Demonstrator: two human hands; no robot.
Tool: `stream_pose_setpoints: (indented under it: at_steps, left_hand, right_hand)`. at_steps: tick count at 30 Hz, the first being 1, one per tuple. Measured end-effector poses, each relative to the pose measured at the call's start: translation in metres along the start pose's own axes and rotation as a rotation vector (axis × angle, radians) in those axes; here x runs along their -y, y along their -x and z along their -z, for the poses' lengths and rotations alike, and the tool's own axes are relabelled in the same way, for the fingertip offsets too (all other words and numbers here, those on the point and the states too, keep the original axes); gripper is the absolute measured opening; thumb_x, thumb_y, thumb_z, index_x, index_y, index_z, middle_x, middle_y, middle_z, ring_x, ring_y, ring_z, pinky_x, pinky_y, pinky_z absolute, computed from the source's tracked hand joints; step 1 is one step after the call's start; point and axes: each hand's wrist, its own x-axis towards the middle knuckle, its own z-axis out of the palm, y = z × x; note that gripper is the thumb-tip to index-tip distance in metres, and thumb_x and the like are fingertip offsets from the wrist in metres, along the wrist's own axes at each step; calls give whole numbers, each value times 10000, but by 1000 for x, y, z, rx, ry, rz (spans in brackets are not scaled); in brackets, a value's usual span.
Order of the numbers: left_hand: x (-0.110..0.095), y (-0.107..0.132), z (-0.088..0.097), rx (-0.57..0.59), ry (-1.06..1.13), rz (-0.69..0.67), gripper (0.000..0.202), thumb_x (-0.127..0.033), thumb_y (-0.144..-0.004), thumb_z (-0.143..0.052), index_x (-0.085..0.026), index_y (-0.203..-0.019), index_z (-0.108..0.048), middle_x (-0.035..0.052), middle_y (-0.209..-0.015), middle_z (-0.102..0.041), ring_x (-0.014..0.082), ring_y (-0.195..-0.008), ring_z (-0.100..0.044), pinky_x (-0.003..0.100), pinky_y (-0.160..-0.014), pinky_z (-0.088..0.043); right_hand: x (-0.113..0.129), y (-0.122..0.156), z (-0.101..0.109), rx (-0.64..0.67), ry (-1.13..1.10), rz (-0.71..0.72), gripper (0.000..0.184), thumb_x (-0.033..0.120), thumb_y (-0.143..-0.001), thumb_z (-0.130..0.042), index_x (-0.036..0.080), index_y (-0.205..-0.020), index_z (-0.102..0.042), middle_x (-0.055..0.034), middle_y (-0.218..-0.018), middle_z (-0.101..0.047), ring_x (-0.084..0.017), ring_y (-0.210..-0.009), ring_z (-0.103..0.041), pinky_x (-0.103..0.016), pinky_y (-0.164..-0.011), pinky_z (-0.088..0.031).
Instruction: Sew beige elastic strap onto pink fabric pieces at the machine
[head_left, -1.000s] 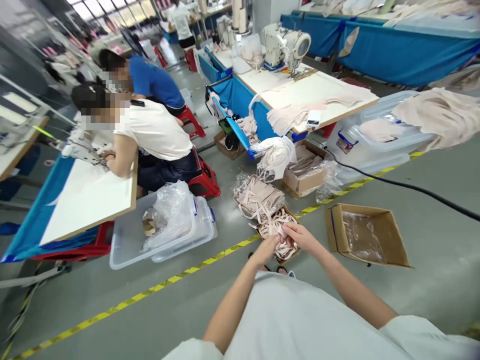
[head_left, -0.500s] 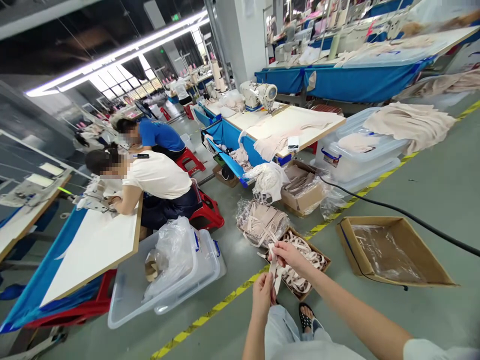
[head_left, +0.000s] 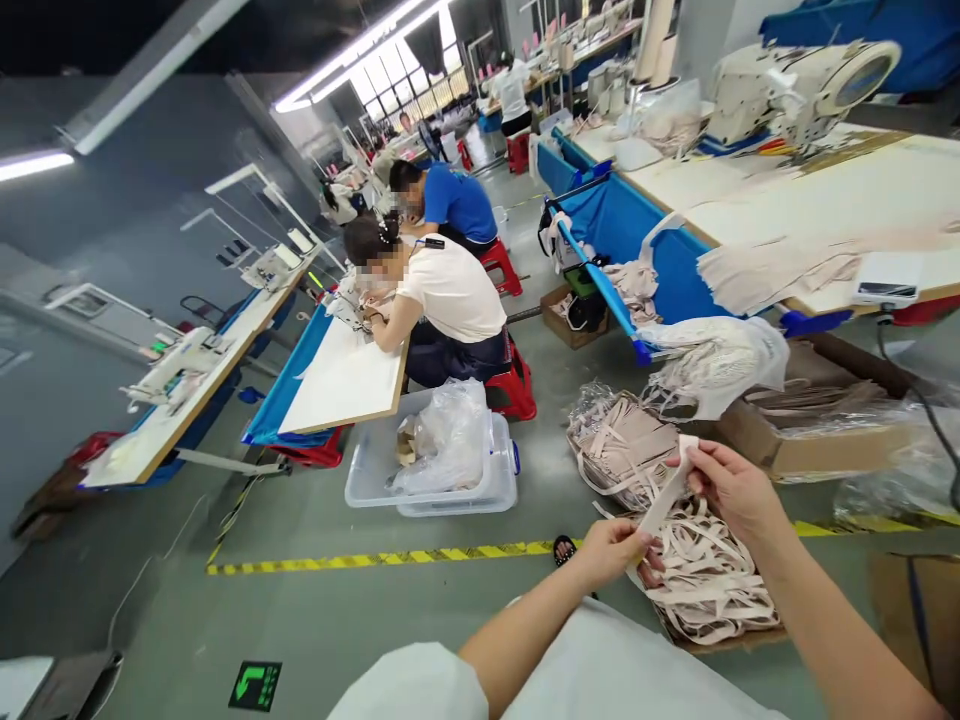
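A pale beige fabric strap point(head_left: 663, 500) stretches between my two hands, one end higher than the other. My left hand point(head_left: 611, 552) pinches its lower part, fingers closed. At the upper end, my right hand point(head_left: 731, 490) grips it between thumb and fingers. Right beneath is a cardboard box heaped with loose, tangled straps point(head_left: 712, 585). Beyond the strap, a plastic-wrapped stack of beige fabric pieces point(head_left: 626, 445) sits on the floor, with some straps lying over it.
Clear plastic tubs point(head_left: 367, 490) holding crumpled bags stand beside a co-worker point(head_left: 454, 290) seated at a sewing machine. A white worktable point(head_left: 810, 200) with a blue cloth trough is at right. Yellow-black tape point(head_left: 390, 560) crosses the floor. Another cardboard box point(head_left: 840, 455) lies below the worktable.
My view has turned left and come nearer to the boxes. Both hands still hold the strap, now stretched more diagonally and farther apart.
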Motion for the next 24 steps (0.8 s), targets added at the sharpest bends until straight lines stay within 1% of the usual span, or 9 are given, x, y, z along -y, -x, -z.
stream_pose_setpoints:
  at_steps: [4, 9, 11, 12, 14, 16, 19, 21, 24]
  left_hand:
    - [-27, -9, 25, 45, 32, -17, 704, -803, -496, -723, -173, -765, -561, 39, -654, -659, 158, -471, -548, 319, -566, -439]
    - [-47, -8, 38, 140, 37, -50, 654, -793, -613, -667, -169, -777, -562, 19, -590, -621, 144, -521, -548, 288, -596, -435]
    - [-53, -6, 43, 188, 24, -45, 652, -782, -656, -646, -156, -827, -591, 3, -557, -596, 121, -483, -498, 264, -554, -389]
    - [-56, -6, 45, 208, 11, -42, 652, -778, -678, -633, -149, -849, -604, -6, -535, -578, 106, -454, -458, 253, -524, -354]
    - [-65, -6, 52, 236, -37, -36, 655, -768, -725, -598, -134, -886, -629, -24, -495, -537, 84, -411, -374, 242, -481, -283]
    - [-77, -9, 61, 239, -96, -31, 661, -762, -755, -573, -124, -911, -649, -36, -471, -505, 76, -401, -325, 239, -463, -244]
    - [-98, -19, 77, 216, -144, -17, 657, -755, -764, -570, -125, -931, -653, -38, -465, -502, 77, -410, -313, 235, -459, -233]
    - [-112, -28, 89, 182, -154, -5, 642, -744, -764, -583, -129, -938, -647, -39, -466, -510, 79, -411, -313, 233, -455, -224]
    - [-132, -45, 105, 127, -164, -2, 610, -721, -775, -595, -134, -934, -642, -38, -479, -527, 79, -414, -335, 230, -465, -244]
  right_hand:
    - [15, -19, -25, -73, -9, 67, 381, 531, -667, -775, 215, -832, -640, -21, -671, -705, -90, -423, -434, -231, -395, -364]
    - [42, -31, -41, -138, 53, 214, 309, 477, -770, -716, 212, -908, -636, -6, -695, -703, -108, -469, -489, -247, -463, -418]
    - [56, -37, -42, -156, 118, 283, 272, 463, -795, -698, 217, -901, -646, -20, -751, -716, -145, -593, -587, -264, -553, -485]
    - [63, -41, -42, -157, 149, 315, 257, 460, -800, -695, 220, -882, -653, -37, -822, -729, -173, -708, -638, -283, -628, -519]
    - [77, -46, -43, -122, 199, 391, 231, 450, -820, -682, 220, -826, -659, -71, -1058, -719, -234, -998, -656, -343, -821, -539]
    - [92, -52, -44, -65, 225, 494, 221, 425, -851, -665, 217, -779, -653, -74, -1279, -638, -278, -1216, -572, -417, -992, -481]
    - [114, -60, -50, -56, 229, 652, 190, 383, -875, -658, 222, -774, -659, -49, -1402, -559, -295, -1314, -496, -493, -1105, -391]
    - [126, -68, -53, -87, 209, 738, 152, 364, -872, -664, 229, -805, -685, -42, -1412, -553, -302, -1301, -507, -519, -1110, -388]
    - [139, -80, -52, -124, 135, 793, 122, 343, -874, -652, 245, -852, -722, -35, -1408, -557, -308, -1273, -531, -519, -1056, -449]
